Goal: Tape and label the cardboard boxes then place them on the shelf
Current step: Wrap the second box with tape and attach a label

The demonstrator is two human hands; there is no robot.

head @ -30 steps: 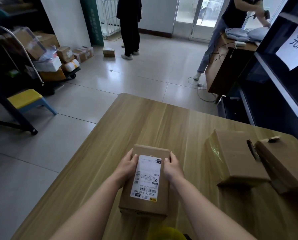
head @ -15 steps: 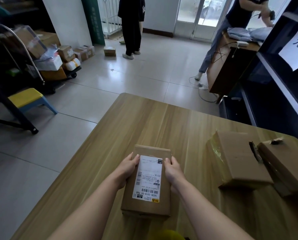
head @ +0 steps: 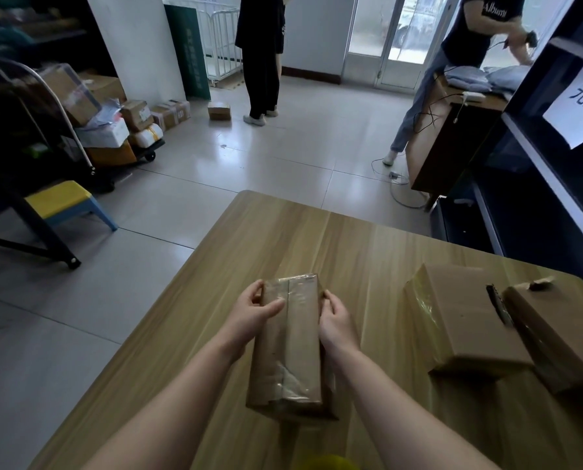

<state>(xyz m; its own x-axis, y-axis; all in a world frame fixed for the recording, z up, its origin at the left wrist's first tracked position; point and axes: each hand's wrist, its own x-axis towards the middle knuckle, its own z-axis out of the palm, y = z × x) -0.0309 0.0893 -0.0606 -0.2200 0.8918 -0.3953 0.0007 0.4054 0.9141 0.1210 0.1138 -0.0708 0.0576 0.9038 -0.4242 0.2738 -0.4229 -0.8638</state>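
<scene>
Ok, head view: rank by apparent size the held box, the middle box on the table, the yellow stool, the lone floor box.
1. Middle box
2. Held box, close second, nearer the camera
3. Stool
4. Floor box, farthest away

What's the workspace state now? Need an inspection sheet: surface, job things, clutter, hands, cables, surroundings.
Surface: light wooden table, grain bare around the boxes.
Job's things: long brown cardboard box, clear-taped seam up, no label in view; wide taped cardboard box and far-right cardboard box side by side at table's right.
Clutter: narrow dark object between those two, unidentifiable.
Grippers: left hand grips long box's left edge, thumb on top; right hand grips its right edge.
Cables: dark cords hanging on brown desk; white cable on floor.
Surroundings: dark shelf with white paper sign; parcel trolley; yellow stool; person in black clothes; person in dark T-shirt at desk.
</scene>
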